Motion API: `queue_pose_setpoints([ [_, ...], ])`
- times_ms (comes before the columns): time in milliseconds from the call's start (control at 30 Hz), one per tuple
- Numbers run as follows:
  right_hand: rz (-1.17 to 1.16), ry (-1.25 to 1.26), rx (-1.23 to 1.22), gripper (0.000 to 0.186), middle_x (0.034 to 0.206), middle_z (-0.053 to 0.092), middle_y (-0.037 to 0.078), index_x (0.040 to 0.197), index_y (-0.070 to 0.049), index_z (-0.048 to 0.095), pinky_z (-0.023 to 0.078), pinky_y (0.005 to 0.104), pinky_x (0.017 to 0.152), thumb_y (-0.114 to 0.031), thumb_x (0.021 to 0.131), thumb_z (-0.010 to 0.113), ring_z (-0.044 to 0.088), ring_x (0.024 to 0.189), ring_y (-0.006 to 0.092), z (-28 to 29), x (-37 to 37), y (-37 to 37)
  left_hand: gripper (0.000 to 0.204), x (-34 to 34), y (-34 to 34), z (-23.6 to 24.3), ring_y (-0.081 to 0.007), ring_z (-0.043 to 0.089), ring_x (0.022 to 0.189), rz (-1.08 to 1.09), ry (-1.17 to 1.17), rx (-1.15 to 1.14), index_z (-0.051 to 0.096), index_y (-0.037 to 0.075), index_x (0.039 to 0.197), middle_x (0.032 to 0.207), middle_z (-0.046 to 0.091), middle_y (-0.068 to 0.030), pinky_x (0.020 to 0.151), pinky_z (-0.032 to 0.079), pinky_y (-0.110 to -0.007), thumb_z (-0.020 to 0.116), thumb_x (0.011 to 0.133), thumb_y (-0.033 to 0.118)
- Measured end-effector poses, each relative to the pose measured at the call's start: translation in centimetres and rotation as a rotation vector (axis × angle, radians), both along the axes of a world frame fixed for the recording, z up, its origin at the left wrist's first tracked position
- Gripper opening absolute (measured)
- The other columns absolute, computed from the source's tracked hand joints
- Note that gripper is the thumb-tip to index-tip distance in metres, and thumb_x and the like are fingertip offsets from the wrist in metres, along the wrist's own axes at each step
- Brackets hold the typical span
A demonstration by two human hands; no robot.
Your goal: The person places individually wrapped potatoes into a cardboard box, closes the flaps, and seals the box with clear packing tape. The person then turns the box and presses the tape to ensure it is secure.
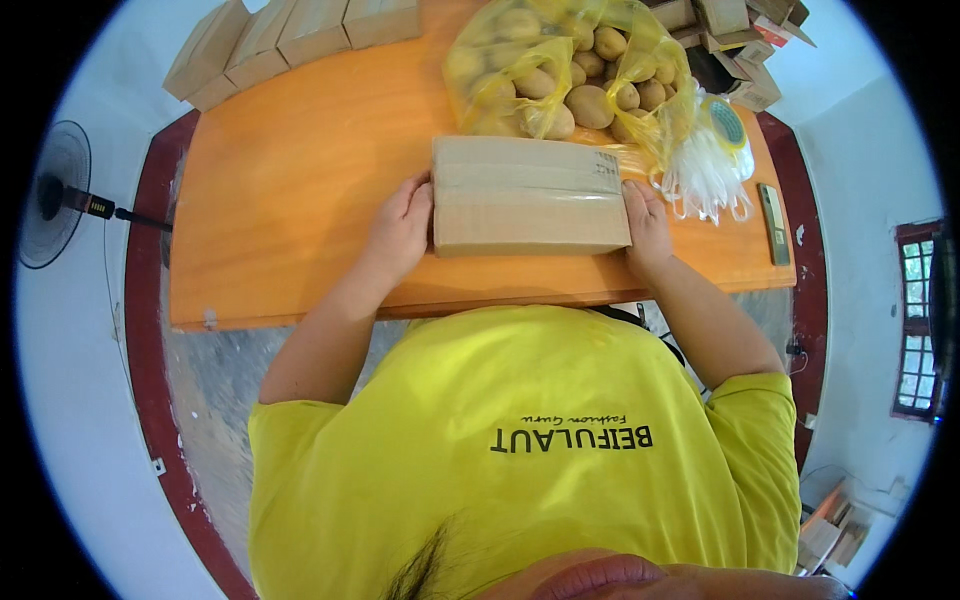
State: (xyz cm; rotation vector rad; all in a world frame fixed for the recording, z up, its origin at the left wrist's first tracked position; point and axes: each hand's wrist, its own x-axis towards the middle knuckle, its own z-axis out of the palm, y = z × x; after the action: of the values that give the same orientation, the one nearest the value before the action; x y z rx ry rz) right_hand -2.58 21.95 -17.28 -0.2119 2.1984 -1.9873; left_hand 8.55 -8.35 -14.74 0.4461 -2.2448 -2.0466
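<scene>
A closed cardboard box [530,205], with clear tape along its top, is in front of me near the table's front edge. My left hand [405,225] presses against its left end, fingers together and partly hidden behind the box. Against the right end lies my right hand [648,222], closed on it in the same way. Whether the box rests on the table or is slightly raised, I cannot tell. Just beyond it, a yellow plastic bag [470,75] lies open with several potatoes [590,105] inside.
Taped cardboard boxes [310,35] line the table's far left edge. At right are white plastic bags [700,175], a tape roll [726,122] and a flat dark bar-shaped item [773,225]. Opened cartons [745,75] pile up at far right. A fan [55,195] stands left of the orange table [280,220].
</scene>
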Motion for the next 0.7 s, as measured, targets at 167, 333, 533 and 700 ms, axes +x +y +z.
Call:
queue_pose_setpoints([
  [167, 0.021, 0.047, 0.039, 0.028, 0.085, 0.062, 0.002, 0.098, 0.002, 0.062, 0.045, 0.0263, 0.075, -0.021, 0.103, 0.047, 0.053, 0.08, 0.0118, -0.5, -0.2, 0.0, 0.035, 0.0, -0.7, 0.3, -0.0145, 0.064, 0.085, -0.039, -0.045, -0.296, 0.055, -0.002, 0.127, 0.098, 0.066, -0.0097, 0.076, 0.053, -0.031, 0.04, 0.104, 0.021],
  [333, 0.049, 0.22, 0.132, 0.028, 0.083, 0.061, 0.003, 0.097, 0.001, 0.062, 0.045, 0.0261, 0.074, -0.022, 0.103, 0.047, 0.052, 0.08, 0.0111, -1.8, -0.7, 0.7, 0.05, 0.6, -0.9, 0.5, -0.0318, 0.054, 0.116, -0.09, 0.504, -0.702, 0.049, -0.003, 0.133, 0.126, 0.056, -0.0201, 0.1, 0.043, -0.043, 0.056, 0.095, 0.029],
  [533, 0.049, 0.025, -0.001, 0.028, 0.085, 0.063, 0.004, 0.1, 0.001, 0.062, 0.047, 0.029, 0.077, -0.022, 0.103, 0.047, 0.055, 0.081, 0.0135, -0.7, -0.1, -0.1, 0.073, 2.3, 1.4, 3.7, -0.0409, 0.041, 0.134, -0.277, 0.432, -1.348, 0.047, -0.002, 0.135, 0.14, 0.048, -0.022, 0.113, 0.024, -0.053, 0.066, 0.083, 0.046],
  [700, 0.031, 0.104, 0.088, 0.029, 0.087, 0.066, 0.008, 0.103, 0.001, 0.064, 0.048, 0.0307, 0.078, -0.023, 0.102, 0.047, 0.059, 0.082, 0.017, -0.5, -0.1, -0.4, 0.074, 2.4, 2.2, 4.4, -0.0377, 0.041, 0.134, -0.307, 0.381, -1.479, 0.048, -0.002, 0.135, 0.14, 0.049, -0.0206, 0.114, 0.023, -0.054, 0.067, 0.082, 0.047],
])
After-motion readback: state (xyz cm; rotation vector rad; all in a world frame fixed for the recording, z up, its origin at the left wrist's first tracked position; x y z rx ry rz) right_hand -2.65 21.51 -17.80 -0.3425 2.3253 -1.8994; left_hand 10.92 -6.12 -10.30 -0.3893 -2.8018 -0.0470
